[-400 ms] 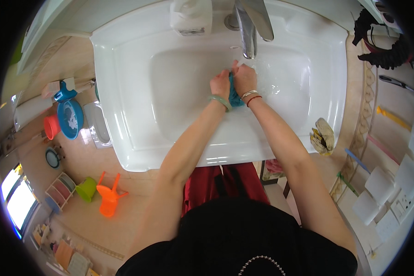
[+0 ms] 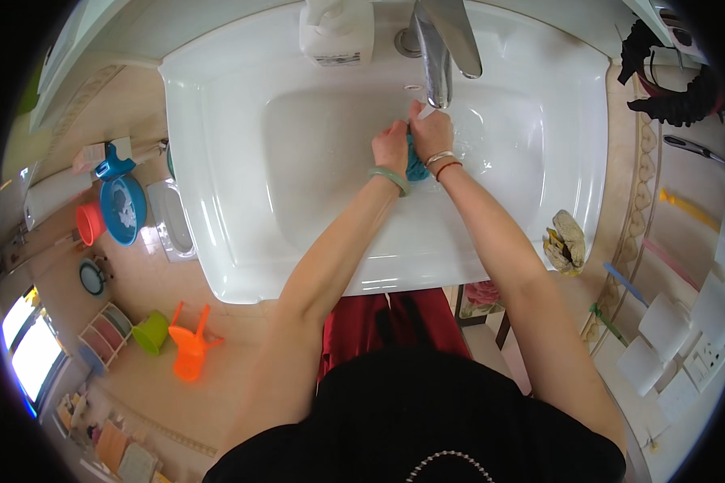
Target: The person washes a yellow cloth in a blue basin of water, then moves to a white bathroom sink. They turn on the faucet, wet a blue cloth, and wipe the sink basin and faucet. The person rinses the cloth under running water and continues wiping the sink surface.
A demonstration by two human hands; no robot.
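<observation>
Over the white sink (image 2: 322,241), my left hand (image 2: 391,148) and my right hand (image 2: 432,135) are side by side, both closed on a wet-looking teal cloth (image 2: 416,167). Bunched up, the cloth shows between and below the fists; the rest is hidden by my fingers. My right hand lies just under the spout of the chrome faucet (image 2: 437,76), where a short stream of water meets it. Ripples and bright glints show in the basin to its right. A green bangle circles my left wrist; a silver bracelet and a red cord circle my right.
A white pump bottle (image 2: 337,36) stands on the sink's back ledge, left of the faucet. A crumpled beige cloth or glove (image 2: 565,241) lies on the right rim. Toothbrushes and white cups line the right wall. Basins and an orange chair (image 2: 190,350) are at the left.
Both fists stay closed on the teal cloth and have shifted slightly right in the picture. The whole view has also moved a little.
</observation>
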